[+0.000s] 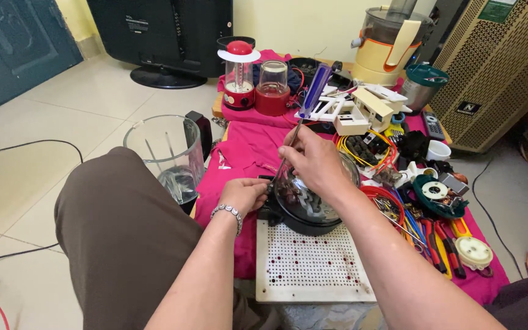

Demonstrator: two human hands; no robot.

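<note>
My right hand (314, 160) grips a screwdriver with a translucent blue handle (315, 91), its shaft pointing down toward the rim of a round black appliance base with a clear domed lid (310, 205). My left hand (244, 195), a silver bracelet on its wrist, presses against the left side of that base. The base rests on the far end of a white perforated board (313, 266) over a pink cloth (245, 150).
A clear blender jar with black handle (169, 156) stands left beside my knee. Red jars (239, 76), a white plastic part (362, 110), a juicer (392, 43), wires, pliers and small parts crowd the cloth to the right. A television and a speaker stand behind.
</note>
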